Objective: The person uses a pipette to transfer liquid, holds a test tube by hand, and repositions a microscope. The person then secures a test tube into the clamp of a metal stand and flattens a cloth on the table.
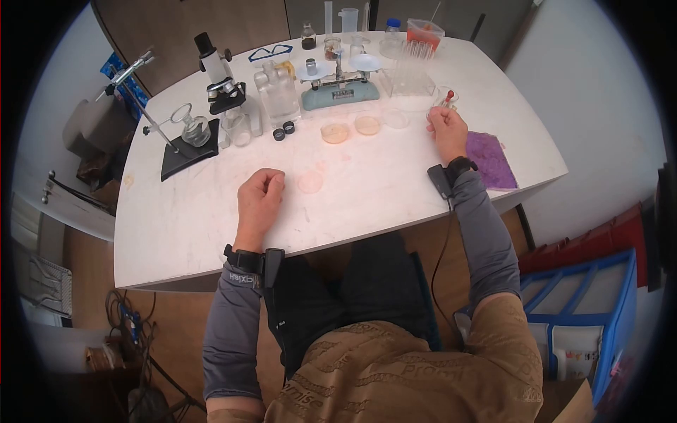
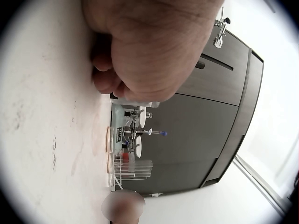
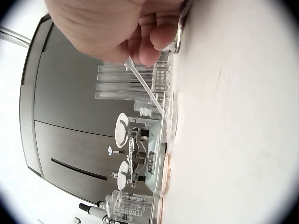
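Note:
My left hand (image 1: 261, 201) rests on the white table with its fingers loosely curled; nothing shows in it. Just right of it is a faint pinkish round patch (image 1: 309, 181). At the right, my right hand (image 1: 448, 134) is raised slightly with curled fingers. In the right wrist view it pinches a thin white stick (image 3: 147, 88), which slants down and overlaps a clear petri dish (image 3: 173, 116). Two petri dishes with amber contents, one nearer the middle (image 1: 335, 133) and one beside it (image 1: 367, 125), stand left of the clear one. A red-bulbed dropper (image 1: 450, 94) lies just beyond the right hand.
Behind the dishes stand a balance (image 1: 340, 93), a test tube rack (image 1: 412, 86) and clear bottles (image 1: 278, 95). Two black caps (image 1: 283, 131) lie before the bottles. A microscope (image 1: 222, 77) and ring stand (image 1: 189, 158) occupy the left. A purple cloth (image 1: 492, 161) lies right.

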Available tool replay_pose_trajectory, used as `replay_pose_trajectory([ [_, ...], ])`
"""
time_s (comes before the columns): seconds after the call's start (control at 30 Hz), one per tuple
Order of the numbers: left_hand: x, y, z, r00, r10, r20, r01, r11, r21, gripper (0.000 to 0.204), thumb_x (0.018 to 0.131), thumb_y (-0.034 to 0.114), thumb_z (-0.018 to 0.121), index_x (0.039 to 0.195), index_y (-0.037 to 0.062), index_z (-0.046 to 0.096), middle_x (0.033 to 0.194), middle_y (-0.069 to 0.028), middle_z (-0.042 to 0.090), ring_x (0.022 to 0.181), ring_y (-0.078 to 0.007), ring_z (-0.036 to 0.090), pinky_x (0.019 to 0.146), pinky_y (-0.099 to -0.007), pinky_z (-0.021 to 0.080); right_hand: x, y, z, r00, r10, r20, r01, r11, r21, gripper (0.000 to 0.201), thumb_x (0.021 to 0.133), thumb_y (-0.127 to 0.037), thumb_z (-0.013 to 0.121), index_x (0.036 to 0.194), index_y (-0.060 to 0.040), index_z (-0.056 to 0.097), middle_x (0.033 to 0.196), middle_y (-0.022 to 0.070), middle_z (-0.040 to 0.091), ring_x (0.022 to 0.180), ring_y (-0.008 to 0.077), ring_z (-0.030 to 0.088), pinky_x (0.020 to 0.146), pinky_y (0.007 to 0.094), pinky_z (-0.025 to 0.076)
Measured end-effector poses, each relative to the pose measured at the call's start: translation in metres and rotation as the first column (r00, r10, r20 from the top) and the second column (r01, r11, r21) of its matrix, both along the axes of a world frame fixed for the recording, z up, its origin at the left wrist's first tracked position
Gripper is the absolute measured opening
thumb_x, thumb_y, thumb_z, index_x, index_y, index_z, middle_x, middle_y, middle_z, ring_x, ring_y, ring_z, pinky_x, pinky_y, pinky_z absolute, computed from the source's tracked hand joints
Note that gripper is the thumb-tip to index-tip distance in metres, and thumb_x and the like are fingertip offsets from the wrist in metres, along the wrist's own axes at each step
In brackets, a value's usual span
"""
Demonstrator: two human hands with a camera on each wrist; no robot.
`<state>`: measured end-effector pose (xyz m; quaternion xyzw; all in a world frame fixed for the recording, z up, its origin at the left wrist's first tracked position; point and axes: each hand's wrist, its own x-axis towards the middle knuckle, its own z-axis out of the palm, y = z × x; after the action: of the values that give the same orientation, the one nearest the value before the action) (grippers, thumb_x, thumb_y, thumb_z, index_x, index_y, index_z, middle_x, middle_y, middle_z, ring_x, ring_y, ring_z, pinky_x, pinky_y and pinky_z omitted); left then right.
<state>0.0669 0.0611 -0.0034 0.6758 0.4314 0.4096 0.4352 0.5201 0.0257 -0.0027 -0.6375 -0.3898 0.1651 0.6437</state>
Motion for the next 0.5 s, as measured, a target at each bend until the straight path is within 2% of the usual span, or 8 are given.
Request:
replay_pose_trajectory([
  [0.07, 0.0015, -0.0007, 0.0007, 1.000, -0.003, -0.009, 0.003, 1.000, 0.002, 0.021, 0.106, 0.020, 0.067, 0.108, 0.0003, 0.074, 0.087, -0.0001, 0.068, 0.071, -0.0063, 0.057, 0.064, -0.0234, 0.049, 0.0022, -0.0012, -0.0014, 1.000, -0.009, 0.011, 0.009, 1.000, -0.018, 0.026, 0.103, -0.023, 0.072, 0.116, -0.0016, 0.071, 0.095, 0.0034, 0.074, 0.074, 0.0104, 0.069, 0.061, 0.0253, 0.052],
  [0.13, 0.0028, -0.0006, 0.0002, 0.999, 0.033, -0.001, -0.033, 0.999, 0.040, 0.019, 0.103, 0.018, 0.070, 0.106, -0.0008, 0.074, 0.079, 0.0000, 0.068, 0.066, -0.0066, 0.058, 0.061, -0.0247, 0.049, 0.0008, -0.0028, 0.0001, 1.000, -0.010, 0.004, 0.010, 1.000, -0.023, 0.026, 0.103, -0.024, 0.072, 0.116, -0.0017, 0.071, 0.095, 0.0035, 0.074, 0.074, 0.0102, 0.069, 0.061, 0.0251, 0.052],
  [0.23, 0.0032, 0.0007, -0.0020, 0.999, 0.038, 0.008, -0.038, 0.999, 0.032, 0.019, 0.104, 0.017, 0.069, 0.105, -0.0008, 0.074, 0.080, 0.0001, 0.069, 0.066, -0.0065, 0.057, 0.061, -0.0247, 0.048, -0.0022, -0.0043, 0.0015, 0.999, 0.000, -0.045, -0.001, 1.000, -0.030, 0.025, 0.103, -0.023, 0.072, 0.115, -0.0017, 0.070, 0.095, 0.0035, 0.074, 0.074, 0.0100, 0.069, 0.061, 0.0250, 0.052],
  [0.5, 0.0034, -0.0019, 0.0019, 0.999, 0.034, 0.004, -0.034, 0.999, 0.028, 0.019, 0.104, 0.016, 0.068, 0.105, -0.0011, 0.074, 0.081, 0.0004, 0.068, 0.066, -0.0063, 0.057, 0.061, -0.0243, 0.048, 0.0017, -0.0007, -0.0031, 0.999, 0.008, -0.040, -0.009, 1.000, -0.021, 0.023, 0.102, -0.022, 0.073, 0.114, -0.0025, 0.070, 0.095, 0.0035, 0.074, 0.073, 0.0104, 0.069, 0.061, 0.0251, 0.052],
])
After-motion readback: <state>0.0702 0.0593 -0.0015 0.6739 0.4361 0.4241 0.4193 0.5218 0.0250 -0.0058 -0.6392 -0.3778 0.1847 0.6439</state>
